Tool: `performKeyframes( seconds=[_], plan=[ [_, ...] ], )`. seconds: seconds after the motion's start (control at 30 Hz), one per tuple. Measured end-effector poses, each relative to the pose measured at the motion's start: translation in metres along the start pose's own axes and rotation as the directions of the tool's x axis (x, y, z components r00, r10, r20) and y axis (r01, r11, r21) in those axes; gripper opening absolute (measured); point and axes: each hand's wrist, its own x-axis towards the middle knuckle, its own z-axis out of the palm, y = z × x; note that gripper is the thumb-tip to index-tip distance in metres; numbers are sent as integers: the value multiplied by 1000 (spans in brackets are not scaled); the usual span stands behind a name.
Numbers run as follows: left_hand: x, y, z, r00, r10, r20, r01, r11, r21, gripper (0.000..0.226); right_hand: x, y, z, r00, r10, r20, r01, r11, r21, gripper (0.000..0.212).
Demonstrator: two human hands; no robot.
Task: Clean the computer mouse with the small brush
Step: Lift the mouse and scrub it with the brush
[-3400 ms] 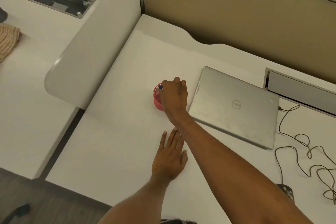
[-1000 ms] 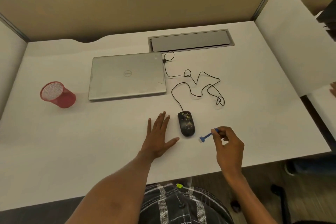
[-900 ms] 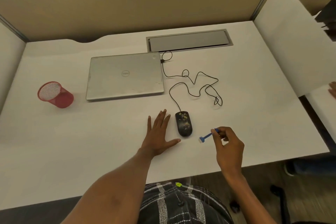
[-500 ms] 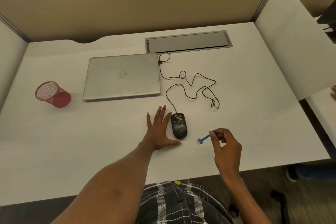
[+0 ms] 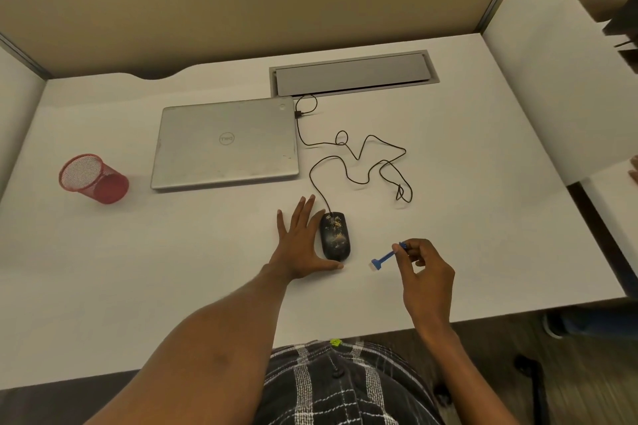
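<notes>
A black wired computer mouse (image 5: 335, 240) speckled with pale crumbs lies on the white desk (image 5: 448, 217). My left hand (image 5: 301, 241) lies flat on the desk against the mouse's left side, fingers spread, thumb curled under its near end. My right hand (image 5: 424, 271) hovers to the right of the mouse and pinches the handle of a small blue brush (image 5: 384, 258). The brush's white head points left and down, a short gap from the mouse.
A closed silver laptop (image 5: 226, 143) sits behind the mouse, and the mouse cable (image 5: 362, 162) loops to its right. A red mesh cup (image 5: 93, 179) stands at the left. A grey cable hatch (image 5: 352, 73) lies at the back, with partition walls around the desk.
My left hand has slid right until it touches the mouse's side. My right hand, after reaching to the red cup, holds the brush almost still beside the mouse.
</notes>
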Motion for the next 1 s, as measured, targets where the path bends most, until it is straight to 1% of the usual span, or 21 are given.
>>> performKeyframes(
  seconds=[0.13,0.43,0.7,0.8,0.87,1.0],
  plan=[
    [0,2,1,1000,-2,1,2,1000,-3,127,0,2,-1,1000,-8,0,8,1000,-1,11],
    [-5,8,3,998,-7,-56,3,998,-63,112,-9,4,-7,1000,-9,3,9,1000,29,10],
    [-26,20,17,996,-39,-86,31,995,-90,116,-22,6,-17,999,-47,3,46,998,47,9],
    [-38,24,24,993,-55,-103,44,994,-105,117,-26,6,-21,1000,-25,13,23,994,107,8],
    [-46,26,28,993,-66,-101,55,993,-108,118,-30,6,-24,1000,-1,24,-3,986,168,15],
    [-61,27,34,992,-73,-102,61,991,-115,120,-37,6,-27,999,-19,27,13,974,224,18]
  ],
)
